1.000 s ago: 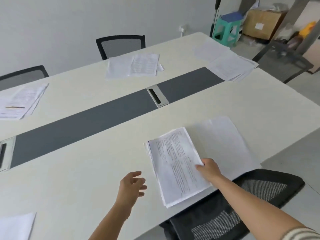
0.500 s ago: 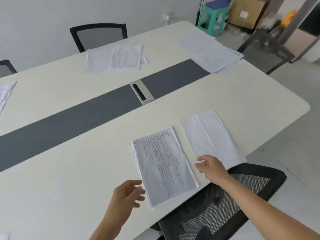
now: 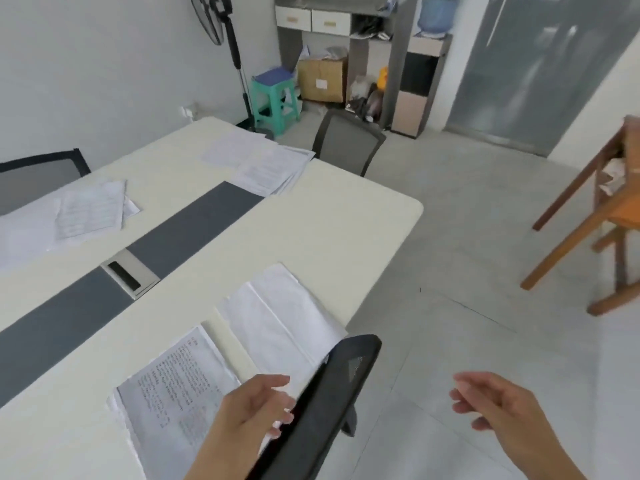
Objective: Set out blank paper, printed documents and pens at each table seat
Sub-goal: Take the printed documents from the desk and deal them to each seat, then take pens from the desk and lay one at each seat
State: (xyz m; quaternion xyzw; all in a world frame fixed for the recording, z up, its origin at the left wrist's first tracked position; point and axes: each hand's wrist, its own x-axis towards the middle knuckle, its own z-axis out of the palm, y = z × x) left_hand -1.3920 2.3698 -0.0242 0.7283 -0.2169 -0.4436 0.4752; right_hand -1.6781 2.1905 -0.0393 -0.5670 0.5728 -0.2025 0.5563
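Both empty, fingers loosely spread | left hand (image 3: 252, 407) over printed document (image 3: 173, 386) corner | right hand (image 3: 498, 410) off table (image 3: 311, 230), apart from blank paper (image 3: 277, 317)

At the near seat a printed document (image 3: 176, 393) lies just beside blank paper (image 3: 280, 323) on the cream table (image 3: 329, 230). Both hands hang loose and empty — the left hand (image 3: 249, 410) over the document, the right hand (image 3: 498, 407) above the floor — either side of a black chair back (image 3: 332, 393).
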